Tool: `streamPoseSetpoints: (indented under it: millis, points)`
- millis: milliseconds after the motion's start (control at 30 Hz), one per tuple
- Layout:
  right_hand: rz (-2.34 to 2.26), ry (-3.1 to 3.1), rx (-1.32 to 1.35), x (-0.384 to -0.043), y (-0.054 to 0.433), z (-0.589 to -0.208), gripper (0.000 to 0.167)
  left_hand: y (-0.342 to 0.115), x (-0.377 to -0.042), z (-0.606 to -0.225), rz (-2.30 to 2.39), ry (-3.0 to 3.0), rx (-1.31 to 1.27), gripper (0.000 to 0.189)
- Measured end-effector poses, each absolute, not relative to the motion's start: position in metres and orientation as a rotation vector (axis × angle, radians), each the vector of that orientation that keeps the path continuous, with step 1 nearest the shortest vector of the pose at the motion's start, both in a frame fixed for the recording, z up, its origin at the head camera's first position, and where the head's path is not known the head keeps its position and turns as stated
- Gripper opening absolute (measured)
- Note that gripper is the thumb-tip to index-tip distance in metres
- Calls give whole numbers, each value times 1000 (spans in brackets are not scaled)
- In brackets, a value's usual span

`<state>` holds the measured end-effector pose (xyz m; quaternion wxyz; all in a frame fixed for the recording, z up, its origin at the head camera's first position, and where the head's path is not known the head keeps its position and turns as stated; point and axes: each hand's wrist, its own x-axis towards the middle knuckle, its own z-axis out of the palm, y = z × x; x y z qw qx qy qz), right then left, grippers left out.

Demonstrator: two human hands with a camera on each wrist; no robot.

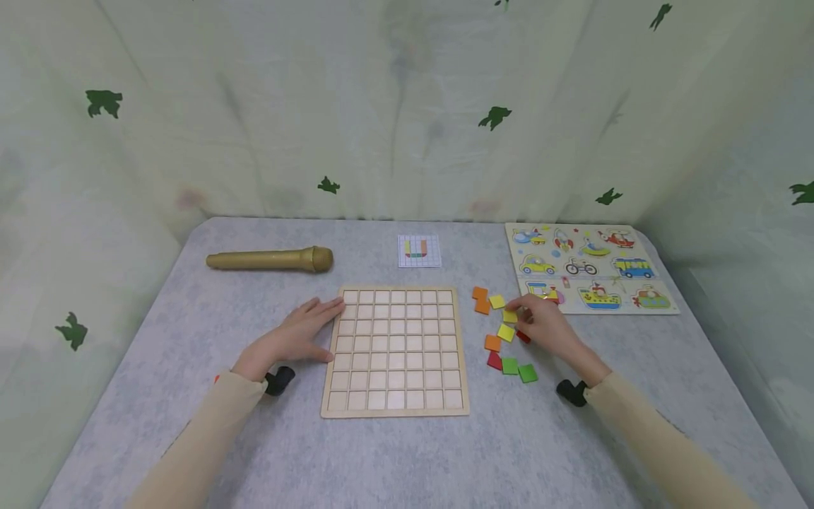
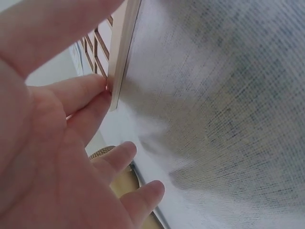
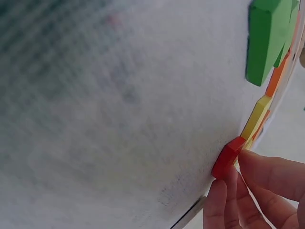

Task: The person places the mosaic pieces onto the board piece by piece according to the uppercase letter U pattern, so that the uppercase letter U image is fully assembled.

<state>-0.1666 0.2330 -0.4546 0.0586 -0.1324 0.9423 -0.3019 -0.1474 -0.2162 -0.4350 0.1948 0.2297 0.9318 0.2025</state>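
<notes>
A wooden grid board (image 1: 396,352) lies flat on the table. My left hand (image 1: 295,336) rests against its left edge with fingers spread; in the left wrist view two fingertips touch the board's rim (image 2: 116,62). To the right of the board lie small square tiles: orange tiles (image 1: 480,293), yellow tiles (image 1: 506,332), green tiles (image 1: 528,373) and red tiles (image 1: 494,360). My right hand (image 1: 543,325) has its thumb and fingers curled at a yellow tile (image 1: 510,317), seemingly pinching it. Close to those fingertips is a red tile (image 3: 228,157); the fingers partly hide the yellow one.
A small card with a coloured grid pattern (image 1: 419,251) lies behind the board. At the back left is a gold microphone-shaped object (image 1: 270,259). A vehicle picture puzzle board (image 1: 591,268) lies at the back right. Something orange (image 1: 217,379) shows beside the left sleeve.
</notes>
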Motion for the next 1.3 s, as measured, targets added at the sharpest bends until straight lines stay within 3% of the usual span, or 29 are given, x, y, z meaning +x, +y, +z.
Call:
streamPoseSetpoints:
  millis: [800,1300]
  points:
    - [-924,2831,-466,-171,228,-442,22,-214,-138,-429,524,2587,605,101]
    - [-1125,2784,-873,-179,167,-418,20,-214,-136,-432,525,2619,618,100]
